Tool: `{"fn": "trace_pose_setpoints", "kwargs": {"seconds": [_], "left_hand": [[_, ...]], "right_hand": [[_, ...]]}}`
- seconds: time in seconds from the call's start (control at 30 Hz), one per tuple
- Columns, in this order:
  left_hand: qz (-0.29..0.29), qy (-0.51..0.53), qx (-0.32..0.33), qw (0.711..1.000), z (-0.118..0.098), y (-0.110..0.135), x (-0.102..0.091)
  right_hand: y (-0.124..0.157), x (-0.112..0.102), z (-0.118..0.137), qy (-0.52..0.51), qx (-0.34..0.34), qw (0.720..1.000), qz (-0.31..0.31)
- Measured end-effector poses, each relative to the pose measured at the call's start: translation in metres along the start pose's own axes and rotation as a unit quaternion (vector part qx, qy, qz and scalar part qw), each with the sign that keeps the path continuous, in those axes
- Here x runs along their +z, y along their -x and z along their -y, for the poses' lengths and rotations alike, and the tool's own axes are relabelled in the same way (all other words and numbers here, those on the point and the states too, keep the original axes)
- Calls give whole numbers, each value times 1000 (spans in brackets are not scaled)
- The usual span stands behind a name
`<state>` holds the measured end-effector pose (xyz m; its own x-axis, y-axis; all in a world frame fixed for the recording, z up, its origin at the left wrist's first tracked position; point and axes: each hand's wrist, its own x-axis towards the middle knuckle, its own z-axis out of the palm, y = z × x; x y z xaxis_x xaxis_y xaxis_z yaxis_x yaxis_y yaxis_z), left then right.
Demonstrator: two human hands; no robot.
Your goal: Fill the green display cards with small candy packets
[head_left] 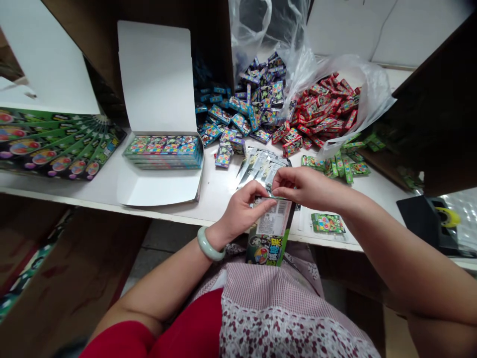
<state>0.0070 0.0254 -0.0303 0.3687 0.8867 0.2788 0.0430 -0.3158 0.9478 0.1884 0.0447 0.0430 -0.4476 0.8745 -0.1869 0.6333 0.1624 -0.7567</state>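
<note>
A dark printed candy box (266, 246) with a green side and a white label panel leans at the table's front edge, against my lap. My left hand (241, 209), wearing a pale green bangle (209, 243), grips its upper edge between thumb and fingers. At that same edge, the fingers of my right hand (300, 185) are pinched together; what they hold is hidden. Just beyond both hands lie several overlapping silver printed packets (257, 161), partly covered by my fingers.
An open white-lined carton (160, 186) holds rows of small boxes. Behind are piles of blue boxes (219, 115), purple boxes (266, 92) and red boxes (328, 112) with plastic bags. Green boxes (339, 166) and a tape dispenser (428, 219) are right; fanned printed cartons (48, 149) left.
</note>
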Motion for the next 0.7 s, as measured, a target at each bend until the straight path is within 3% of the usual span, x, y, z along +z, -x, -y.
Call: {"fn": "trace_pose_setpoints", "kwargs": {"seconds": [0.13,0.2,0.33,0.4,0.53,0.6,0.63,0.7], "left_hand": [[9,-10,24,1000,0,1,-1],[18,-12,40,999,0,2,-3],[27,-48,54,997,-3,3,-7],[41,-81,48,995,-5,1,-8],[79,-122,18,989,-8,-6,-14],[77,-142,-8,987,-6,-11,-25],[54,-157,-26,986,-3,-13,-33],[-40,-189,-47,980,4,-17,-51]], "right_hand": [[-2,2,-8,-84,5,996,-1],[-4,3,-16,-171,39,984,33],[-10,16,-31,-359,141,910,152],[-14,24,-32,-423,172,872,177],[-15,21,-33,-454,164,857,178],[-6,4,-43,-445,115,875,151],[3,-7,-52,-412,102,900,100],[24,-34,-79,-287,131,946,-81]]}}
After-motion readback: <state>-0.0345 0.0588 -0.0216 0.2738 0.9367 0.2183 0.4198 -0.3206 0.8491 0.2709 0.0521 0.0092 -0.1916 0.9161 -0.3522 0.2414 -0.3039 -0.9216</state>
